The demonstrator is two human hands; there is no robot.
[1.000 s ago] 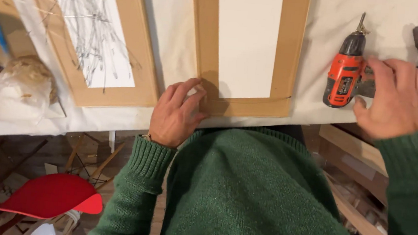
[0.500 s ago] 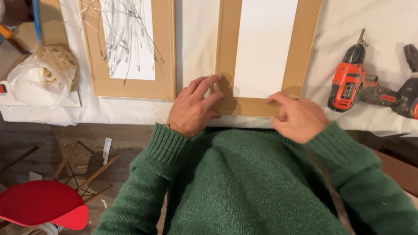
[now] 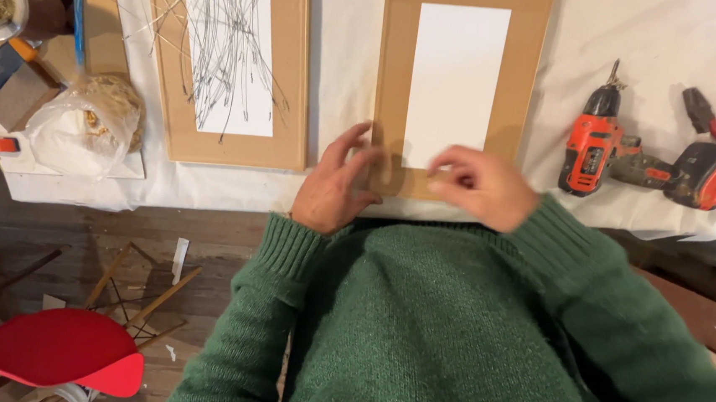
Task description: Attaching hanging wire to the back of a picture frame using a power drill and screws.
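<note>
Two hands, left hand open, right hand loosely curled, touch the cardboard frame.

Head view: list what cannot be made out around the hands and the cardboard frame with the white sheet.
- Cardboard frame: top cut off by the picture's upper edge; part of its near edge hidden by both hands.
- Left hand and right hand: motion-blurred, so whether the fingers touch the frame or grip anything is unclear.
- Drill: bit too small to identify.
- Plastic bag: contents unclear through the film.
</note>
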